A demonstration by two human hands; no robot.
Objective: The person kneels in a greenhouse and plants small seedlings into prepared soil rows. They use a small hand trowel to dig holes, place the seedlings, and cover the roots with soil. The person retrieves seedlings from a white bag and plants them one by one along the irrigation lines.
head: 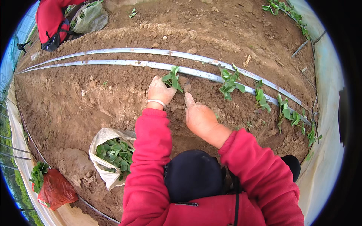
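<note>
My left hand (161,91) pinches a leafy green seedling (172,78) low down, at the soil beside the nearer drip tape (118,62). Its fingertips are partly hidden by the leaves, and its roots cannot be seen. Just to the right, my right hand (199,113) has the index finger stretched forward and the other fingers curled under. A flat brown piece (185,84), possibly a soil-covered trowel blade, stands ahead of that fingertip. Whether the right palm grips a handle is hidden. Both hands are dusty with soil.
Several seedlings (229,82) stand along the tape to the right. A white bag (97,163) of seedlings lies by my left arm, a red plastic bag (58,189) farther left. Another person (51,22) works at upper left near a pale sack (92,18). Plastic sheeting (328,113) borders the right.
</note>
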